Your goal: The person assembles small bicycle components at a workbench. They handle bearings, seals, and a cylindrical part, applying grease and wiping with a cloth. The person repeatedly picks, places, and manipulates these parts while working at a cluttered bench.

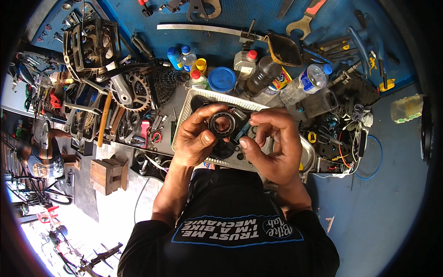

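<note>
My left hand (191,143) is closed around a round black ring-shaped part (222,125) with an open centre, its thumb and index finger on the rim. The exact kind of part cannot be made out. Close to the ring's right side, my right hand (277,143) is half curled, with a gap between thumb and index fingertip. In that gap lies a slim teal object (242,131); it does not look gripped. Both hands are above a cream perforated basket (186,108) containing dark parts, partly hidden by my fingers.
Behind the basket stand a blue-lidded tub (222,79), a dark bottle (263,76) and a clear bottle (304,85). Pedals (92,44), a crankset (124,90) and a hammer handle (104,120) crowd the left. Tools hang on a blue panel (230,44). Another person (46,159) is at far left.
</note>
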Motion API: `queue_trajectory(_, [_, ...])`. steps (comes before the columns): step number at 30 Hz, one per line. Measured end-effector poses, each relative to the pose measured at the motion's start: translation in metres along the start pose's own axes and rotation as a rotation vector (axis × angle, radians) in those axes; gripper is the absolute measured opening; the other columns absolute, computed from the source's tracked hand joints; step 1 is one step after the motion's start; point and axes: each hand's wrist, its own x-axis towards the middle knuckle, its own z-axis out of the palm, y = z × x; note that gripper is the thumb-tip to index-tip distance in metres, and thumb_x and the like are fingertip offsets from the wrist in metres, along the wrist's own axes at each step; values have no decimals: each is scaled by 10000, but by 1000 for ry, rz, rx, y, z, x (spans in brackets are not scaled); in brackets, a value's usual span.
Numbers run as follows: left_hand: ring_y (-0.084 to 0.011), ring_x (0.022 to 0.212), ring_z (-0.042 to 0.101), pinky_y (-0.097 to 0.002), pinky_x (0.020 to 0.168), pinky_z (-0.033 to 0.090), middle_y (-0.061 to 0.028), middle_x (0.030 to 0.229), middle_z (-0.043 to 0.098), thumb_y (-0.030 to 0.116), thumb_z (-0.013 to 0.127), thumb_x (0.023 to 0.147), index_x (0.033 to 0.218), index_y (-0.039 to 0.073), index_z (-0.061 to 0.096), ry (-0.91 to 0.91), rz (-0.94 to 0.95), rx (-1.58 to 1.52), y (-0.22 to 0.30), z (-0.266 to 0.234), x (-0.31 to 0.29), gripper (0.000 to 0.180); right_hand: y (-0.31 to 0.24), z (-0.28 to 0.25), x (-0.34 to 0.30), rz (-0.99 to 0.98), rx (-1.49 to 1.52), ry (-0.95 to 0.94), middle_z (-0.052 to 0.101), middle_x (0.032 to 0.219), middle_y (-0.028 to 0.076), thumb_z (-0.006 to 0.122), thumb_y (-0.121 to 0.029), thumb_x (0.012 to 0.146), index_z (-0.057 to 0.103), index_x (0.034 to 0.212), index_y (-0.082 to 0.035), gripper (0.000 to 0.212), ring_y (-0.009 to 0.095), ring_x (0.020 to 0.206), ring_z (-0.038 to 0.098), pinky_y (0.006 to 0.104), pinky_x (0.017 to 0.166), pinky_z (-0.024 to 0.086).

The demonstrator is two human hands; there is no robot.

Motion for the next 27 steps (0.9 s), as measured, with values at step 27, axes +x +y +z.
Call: queue_trajectory(27, [-259,1357,564,-423,1160,430,-143,1402,640,101,877,824,1406,-39,592,-114,101,182,8,-3,12,664,-5,5,21,-115,-405,19,634,972,60,867,-94,812,734,1038,-112,263,174,707,674,307,574,533])
